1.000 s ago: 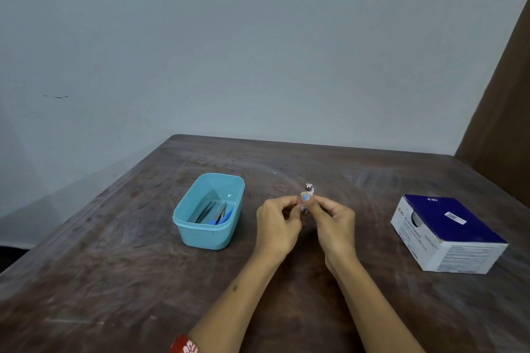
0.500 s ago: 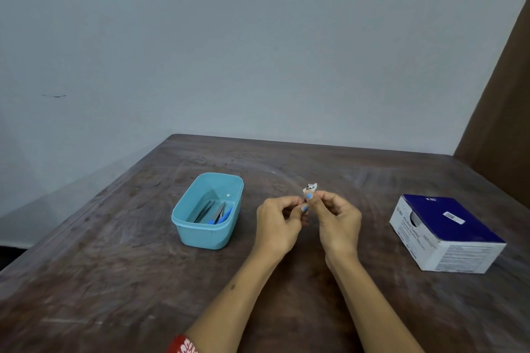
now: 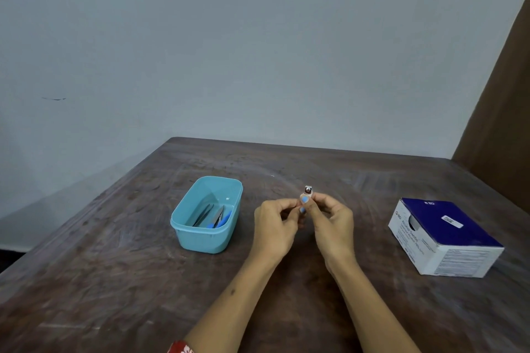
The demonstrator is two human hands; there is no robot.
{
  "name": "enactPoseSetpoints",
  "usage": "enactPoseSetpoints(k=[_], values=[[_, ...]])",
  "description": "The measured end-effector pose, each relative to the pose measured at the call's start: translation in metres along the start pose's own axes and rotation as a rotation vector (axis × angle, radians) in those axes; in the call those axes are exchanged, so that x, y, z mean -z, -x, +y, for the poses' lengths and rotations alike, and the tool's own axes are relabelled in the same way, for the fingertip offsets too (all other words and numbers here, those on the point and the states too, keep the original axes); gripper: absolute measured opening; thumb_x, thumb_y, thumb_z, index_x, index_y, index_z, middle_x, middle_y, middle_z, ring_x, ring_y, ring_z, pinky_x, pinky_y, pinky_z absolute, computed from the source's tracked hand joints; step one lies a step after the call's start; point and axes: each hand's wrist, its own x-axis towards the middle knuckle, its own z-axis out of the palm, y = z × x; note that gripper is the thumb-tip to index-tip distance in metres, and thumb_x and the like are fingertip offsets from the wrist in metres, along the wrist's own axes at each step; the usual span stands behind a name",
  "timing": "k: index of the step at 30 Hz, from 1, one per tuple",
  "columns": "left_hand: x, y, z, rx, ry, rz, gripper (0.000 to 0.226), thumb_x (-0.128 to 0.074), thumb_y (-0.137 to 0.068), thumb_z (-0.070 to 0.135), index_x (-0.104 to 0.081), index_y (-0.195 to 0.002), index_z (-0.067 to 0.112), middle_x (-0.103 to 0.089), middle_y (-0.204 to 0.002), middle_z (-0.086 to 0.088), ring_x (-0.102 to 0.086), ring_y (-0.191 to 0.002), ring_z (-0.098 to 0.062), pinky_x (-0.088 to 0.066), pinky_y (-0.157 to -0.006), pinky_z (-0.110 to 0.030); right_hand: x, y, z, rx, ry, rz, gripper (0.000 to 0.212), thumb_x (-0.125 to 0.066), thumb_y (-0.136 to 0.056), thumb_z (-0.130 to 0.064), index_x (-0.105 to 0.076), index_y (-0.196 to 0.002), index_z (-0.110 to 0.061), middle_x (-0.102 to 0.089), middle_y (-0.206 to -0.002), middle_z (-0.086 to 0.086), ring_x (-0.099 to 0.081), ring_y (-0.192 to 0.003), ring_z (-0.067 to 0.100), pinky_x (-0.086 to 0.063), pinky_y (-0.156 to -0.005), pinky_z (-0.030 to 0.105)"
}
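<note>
Left grip (image 3: 276, 221) and right grip (image 3: 334, 221) both pinched the small metal tool (image 3: 308, 190) above mid-bench (image 3: 114, 281); looked light, stiff, slick, so hold its flat sides.

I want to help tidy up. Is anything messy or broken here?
Nothing looks spilled or broken. The tools lie inside the teal tub, the blue-and-white box sits flat, and the left hand and right hand pinch a small metal piece. Only the table looks scuffed.
</note>
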Motion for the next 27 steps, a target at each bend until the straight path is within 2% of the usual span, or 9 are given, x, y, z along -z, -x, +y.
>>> enactPoseSetpoints(k=[3,5,7,10,14,17,23,25,27], values=[[0.002,0.002,0.004,-0.072,-0.125,0.085,0.021,-0.062,-0.087,0.014,-0.070,-0.106,0.014,-0.073,-0.091,0.003,-0.063,-0.072,0.002,-0.049,-0.069,-0.006,0.001,-0.001,0.005,0.162,0.253,0.050,0.008,-0.069,-0.084,-0.021,-0.072,-0.090,-0.017,-0.070,-0.082,-0.005,-0.064,-0.082,0.010,-0.050,-0.072,0.021],[0.004,0.003,0.009,-0.098,-0.105,0.200,0.023,-0.063,-0.086,0.015,-0.070,-0.107,0.011,-0.072,-0.092,0.003,-0.060,-0.069,0.008,-0.045,-0.064,0.000,0.003,0.000,0.004,0.304,0.402,0.065,0.010,-0.069,-0.084,-0.017,-0.072,-0.094,-0.016,-0.067,-0.086,-0.008,-0.059,-0.086,0.010,-0.046,-0.074,0.017],[0.004,0.003,0.011,-0.091,-0.001,0.248,0.020,-0.066,-0.085,0.014,-0.071,-0.103,0.010,-0.070,-0.087,0.008,-0.062,-0.070,0.012,-0.045,-0.062,-0.001,0.003,0.002,0.002,0.424,0.522,0.041,0.013,-0.070,-0.082,-0.012,-0.073,-0.094,-0.014,-0.065,-0.085,-0.007,-0.055,-0.084,0.011,-0.041,-0.072,0.014],[0.004,0.002,0.012,-0.064,0.077,0.233,0.018,-0.071,-0.081,0.017,-0.073,-0.099,0.014,-0.072,-0.085,0.008,-0.066,-0.076,0.007,-0.052,-0.068,-0.009,0.002,0.003,0.001,0.528,0.637,0.011,0.014,-0.072,-0.078,-0.009,-0.073,-0.092,-0.011,-0.068,-0.083,0.000,-0.056,-0.081,0.015,-0.042,-0.074,0.024],[0.005,-0.002,0.008,0.017,0.158,0.270,0.020,-0.073,-0.078,0.014,-0.073,-0.098,0.012,-0.075,-0.087,-0.002,-0.070,-0.078,-0.006,-0.058,-0.073,-0.023,0.005,0.002,0.006,0.516,0.719,-0.013,0.009,-0.073,-0.078,-0.014,-0.074,-0.087,-0.014,-0.069,-0.079,0.000,-0.058,-0.077,0.019,-0.045,-0.072,0.035],[0.004,-0.002,0.007,0.042,0.188,0.262,0.020,-0.073,-0.078,0.011,-0.073,-0.099,0.011,-0.075,-0.088,-0.002,-0.071,-0.081,-0.011,-0.059,-0.078,-0.034,0.005,0.002,0.008,0.499,0.789,-0.012,0.006,-0.073,-0.078,-0.014,-0.074,-0.084,-0.015,-0.068,-0.077,0.001,-0.058,-0.076,0.023,-0.044,-0.071,0.037],[0.004,-0.001,0.008,0.008,0.165,0.256,0.022,-0.072,-0.079,0.011,-0.072,-0.101,0.011,-0.074,-0.089,-0.002,-0.071,-0.083,-0.008,-0.058,-0.079,-0.033,0.003,0.003,0.005,0.673,0.843,0.103,0.006,-0.071,-0.077,-0.017,-0.072,-0.083,-0.015,-0.066,-0.074,-0.002,-0.052,-0.071,0.017,-0.031,-0.069,0.027],[0.005,-0.001,0.010,0.003,0.162,0.263,0.022,-0.071,-0.080,0.011,-0.072,-0.102,0.010,-0.074,-0.091,-0.002,-0.070,-0.084,-0.007,-0.058,-0.080,-0.032,0.003,0.004,0.006,0.660,0.876,0.102,0.005,-0.075,-0.075,-0.014,-0.072,-0.079,-0.015,-0.066,-0.070,-0.001,-0.055,-0.068,0.019,-0.036,-0.068,0.030],[0.008,-0.001,0.015,-0.022,0.131,0.283,0.022,-0.071,-0.081,0.012,-0.072,-0.102,0.012,-0.074,-0.093,-0.001,-0.069,-0.086,-0.003,-0.056,-0.080,-0.024,0.004,0.005,0.007,0.616,0.909,0.088,0.010,-0.079,-0.071,-0.011,-0.072,-0.076,-0.016,-0.065,-0.067,-0.001,-0.057,-0.064,0.021,-0.040,-0.065,0.031]])
